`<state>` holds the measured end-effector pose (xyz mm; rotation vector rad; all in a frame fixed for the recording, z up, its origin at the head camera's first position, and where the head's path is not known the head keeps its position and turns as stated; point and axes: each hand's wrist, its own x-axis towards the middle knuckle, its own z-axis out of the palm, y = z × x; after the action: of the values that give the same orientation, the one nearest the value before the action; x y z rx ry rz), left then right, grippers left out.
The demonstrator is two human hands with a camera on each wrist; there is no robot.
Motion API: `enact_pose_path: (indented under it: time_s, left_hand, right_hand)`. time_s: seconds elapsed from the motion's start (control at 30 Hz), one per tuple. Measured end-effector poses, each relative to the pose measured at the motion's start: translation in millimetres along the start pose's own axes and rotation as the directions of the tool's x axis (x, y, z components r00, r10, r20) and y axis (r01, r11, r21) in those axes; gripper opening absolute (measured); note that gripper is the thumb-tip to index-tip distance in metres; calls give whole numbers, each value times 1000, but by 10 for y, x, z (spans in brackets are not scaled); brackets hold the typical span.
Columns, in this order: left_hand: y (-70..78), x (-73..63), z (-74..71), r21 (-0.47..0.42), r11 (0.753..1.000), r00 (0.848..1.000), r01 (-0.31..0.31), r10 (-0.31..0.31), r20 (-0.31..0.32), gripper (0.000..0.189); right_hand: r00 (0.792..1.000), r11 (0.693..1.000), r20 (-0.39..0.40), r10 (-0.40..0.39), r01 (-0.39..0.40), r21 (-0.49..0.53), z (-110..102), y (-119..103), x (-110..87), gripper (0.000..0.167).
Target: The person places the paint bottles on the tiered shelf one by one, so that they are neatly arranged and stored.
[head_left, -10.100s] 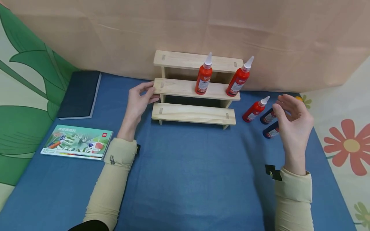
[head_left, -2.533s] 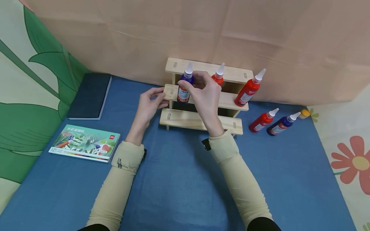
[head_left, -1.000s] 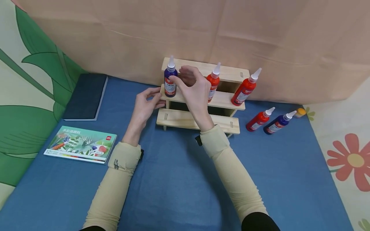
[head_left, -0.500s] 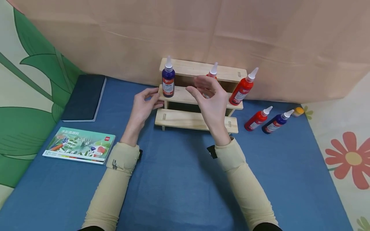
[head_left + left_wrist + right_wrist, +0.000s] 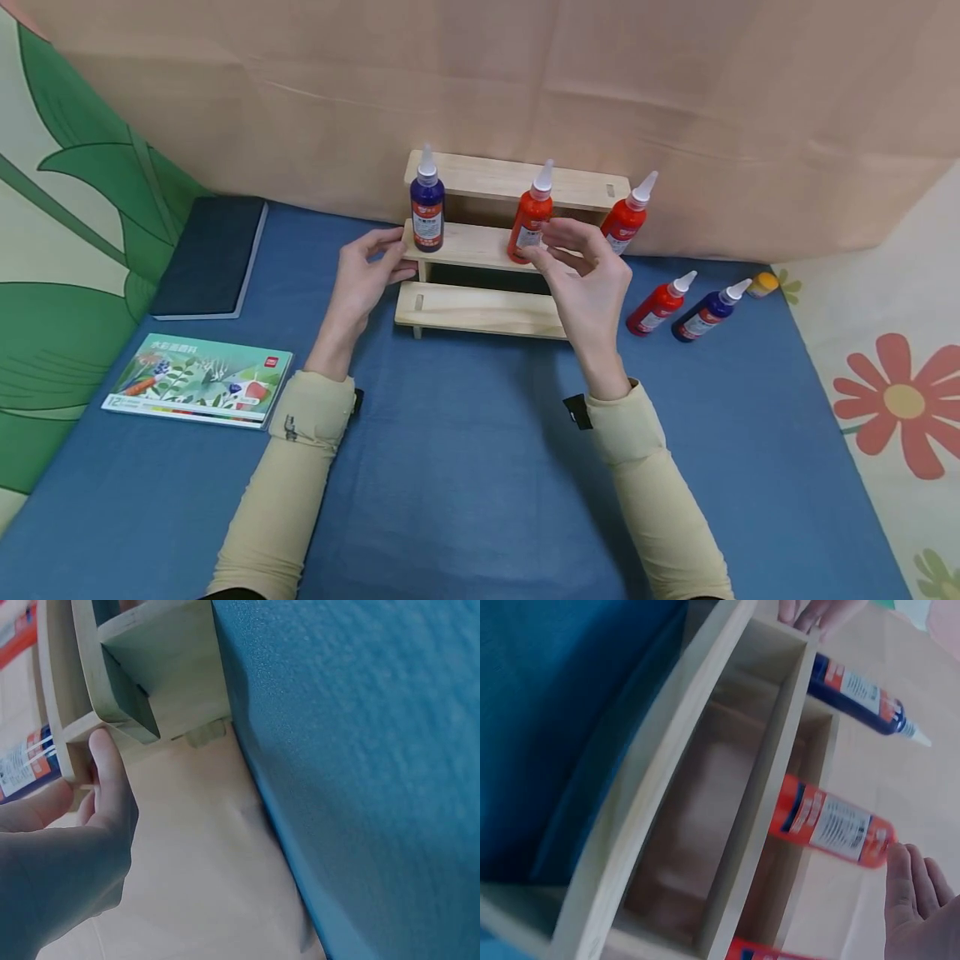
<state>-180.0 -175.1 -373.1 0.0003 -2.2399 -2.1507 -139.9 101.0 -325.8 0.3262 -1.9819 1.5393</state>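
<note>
The left hand (image 5: 360, 273) pinches with bent fingers; well apart from it, the right hand (image 5: 592, 287) curves loosely.

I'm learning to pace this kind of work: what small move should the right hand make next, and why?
Probably reach right to the red bottle on the blue cloth: the right hand seems to hold nothing, that bottle is the nearest one off the wooden rack, and the left hand holds the rack's left end.
</note>
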Motion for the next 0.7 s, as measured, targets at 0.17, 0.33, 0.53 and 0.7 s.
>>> enact_pose_path:
  time_s: [0.17,0.33,0.53,0.7]
  left_hand:
    - [-5,2,0,9,1000,1000,-3,3,1,41]
    - [7,2,-5,21,1000,1000,0,0,6,41]
    - [31,-1,-15,31,1000,1000,2,-2,6,41]
    - [22,7,-49,32,999,1000,-3,3,-5,41]
  right_hand:
    - [998,997,-18,57,-58,-47,-192,64,-28,38]
    - [996,994,-51,68,-72,-83,-397,125,-50,36]
    - [995,990,-90,43,-54,-128,-590,168,-97,38]
    - [991,982,-126,42,-64,-179,-709,202,-115,38]
